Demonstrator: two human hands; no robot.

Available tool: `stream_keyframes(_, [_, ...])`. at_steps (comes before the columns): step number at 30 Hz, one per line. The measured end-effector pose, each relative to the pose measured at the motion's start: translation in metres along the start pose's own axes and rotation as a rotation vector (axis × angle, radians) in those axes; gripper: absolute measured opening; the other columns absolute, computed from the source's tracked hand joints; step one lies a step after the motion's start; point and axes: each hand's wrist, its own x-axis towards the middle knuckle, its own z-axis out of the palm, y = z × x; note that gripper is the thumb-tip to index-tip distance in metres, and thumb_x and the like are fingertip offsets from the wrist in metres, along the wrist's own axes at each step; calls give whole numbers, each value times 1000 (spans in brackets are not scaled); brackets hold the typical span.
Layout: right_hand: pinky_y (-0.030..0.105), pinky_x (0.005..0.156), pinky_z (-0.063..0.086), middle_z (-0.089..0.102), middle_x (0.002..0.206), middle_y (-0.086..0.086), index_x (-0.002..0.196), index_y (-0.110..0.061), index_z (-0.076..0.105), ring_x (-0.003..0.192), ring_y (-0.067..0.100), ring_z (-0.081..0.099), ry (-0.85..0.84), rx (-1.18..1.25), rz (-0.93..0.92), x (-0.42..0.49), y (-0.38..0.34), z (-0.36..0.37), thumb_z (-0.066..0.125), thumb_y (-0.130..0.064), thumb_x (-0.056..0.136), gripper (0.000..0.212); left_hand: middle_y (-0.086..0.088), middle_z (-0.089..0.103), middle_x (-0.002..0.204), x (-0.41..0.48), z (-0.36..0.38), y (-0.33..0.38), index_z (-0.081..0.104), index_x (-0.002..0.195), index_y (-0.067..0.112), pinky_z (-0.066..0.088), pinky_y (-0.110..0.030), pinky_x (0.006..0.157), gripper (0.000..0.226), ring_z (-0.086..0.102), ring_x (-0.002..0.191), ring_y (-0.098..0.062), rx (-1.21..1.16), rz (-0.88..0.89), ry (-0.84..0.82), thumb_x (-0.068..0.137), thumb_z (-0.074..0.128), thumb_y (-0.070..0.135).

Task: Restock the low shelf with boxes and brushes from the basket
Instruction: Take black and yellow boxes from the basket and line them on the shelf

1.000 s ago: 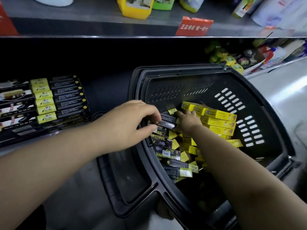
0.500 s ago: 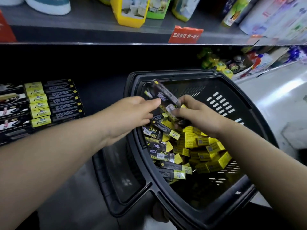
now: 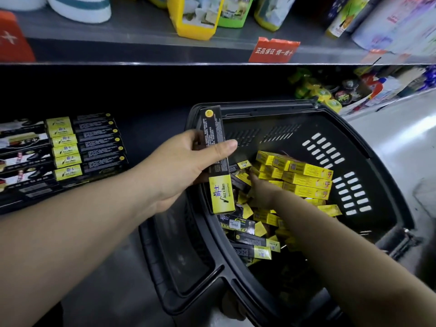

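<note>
My left hand (image 3: pixel 186 166) grips a long black-and-yellow box (image 3: pixel 215 159) upright above the left rim of the black basket (image 3: pixel 368 147). Down inside the basket, my right hand (image 3: pixel 262 192) reaches among the black-and-yellow boxes (image 3: pixel 252 246), its fingers curled on one of them, though the grip is partly hidden. A stack of small yellow boxes (image 3: pixel 306 178) lies just right of that hand. On the low shelf (image 3: pixel 146 138) at the left, a row of the same black-and-yellow boxes (image 3: pixel 82 147) lies side by side.
An upper shelf (image 3: pixel 141 53) with a red price tag (image 3: pixel 273 50) and bottles overhangs the low shelf. Jars and yellow packets (image 3: pixel 330 95) sit at the low shelf's right end. Pale floor (image 3: pixel 401 142) lies right of the basket.
The box passed from my right hand into my left, which now holds it upright. My right hand went back down into the basket's pile.
</note>
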Motion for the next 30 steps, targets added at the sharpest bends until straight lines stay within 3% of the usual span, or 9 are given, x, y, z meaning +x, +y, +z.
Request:
stream_keyframes(3, [32, 65, 43, 62, 109, 14, 136, -12, 35, 96, 29, 61, 130, -87, 56, 10, 2, 23, 54, -7, 89, 51, 6, 72, 103, 0, 1, 3, 62, 108, 25, 53, -38, 92, 60, 67, 99, -12, 27, -4, -38, 54, 71, 49])
stream_keyframes(7, [23, 53, 41, 61, 92, 7, 100, -10, 58, 78, 19, 56, 127, -37, 105, -5, 2, -4, 57, -19, 90, 13, 13, 73, 82, 2, 0, 3, 64, 100, 29, 55, -41, 88, 41, 69, 84, -12, 62, -16, -23, 63, 70, 48])
stream_keyframes(9, [27, 57, 48, 62, 94, 9, 101, -7, 60, 79, 21, 58, 46, 54, 78, -23, 7, -40, 64, -21, 87, 20, 15, 73, 79, 3, 0, 2, 62, 98, 31, 56, -38, 85, 26, 70, 82, -11, 65, -10, -20, 74, 67, 43])
stream_keyframes(11, [33, 75, 56, 67, 97, 11, 102, -9, 63, 84, 22, 64, -40, 392, 5, -56, 9, -76, 68, -14, 83, 19, 16, 72, 77, 4, 0, 3, 60, 97, 30, 56, -36, 83, 24, 71, 82, -10, 68, 5, -8, 76, 66, 42])
stream_keyframes(15, [19, 62, 55, 73, 78, -2, 91, -16, 66, 72, 8, 68, -31, 926, -309, -134, -5, -114, 68, 0, 78, 20, 11, 74, 85, 1, 0, 2, 62, 94, 28, 54, -34, 83, 37, 71, 86, -12, 53, 10, 21, 62, 65, 48])
stream_keyframes(21, [28, 73, 57, 71, 85, 0, 93, -16, 60, 77, 14, 68, 267, 717, -490, -176, -70, -91, 81, -25, 67, 35, -3, 74, 94, -4, 2, 3, 64, 97, 17, 57, -37, 79, 39, 70, 87, -19, -72, -3, 110, 64, 66, 38])
stream_keyframes(26, [28, 80, 54, 71, 90, 2, 92, -22, 69, 84, 18, 67, 218, 858, -571, -164, -76, -90, 60, -26, 90, 10, -5, 73, 87, -5, -9, 5, 65, 101, 12, 58, -28, 56, 50, 70, 69, -14, -112, -69, 156, 54, 73, 27])
stream_keyframes(28, [29, 81, 53, 71, 84, 0, 88, -20, 69, 79, 14, 65, 214, 912, -506, -141, -69, -88, 50, -18, 96, 21, -5, 74, 88, -4, -14, 6, 66, 104, 11, 58, -28, 55, 55, 71, 71, -14, -126, -79, 164, 52, 74, 26])
stream_keyframes(30, [28, 80, 51, 69, 89, 0, 92, -16, 67, 85, 13, 63, 220, 741, -412, -107, -64, -77, 48, -15, 97, 20, -7, 74, 92, -3, -19, 7, 65, 107, 11, 59, -30, 57, 58, 72, 74, -17, -135, -91, 171, 51, 75, 24])
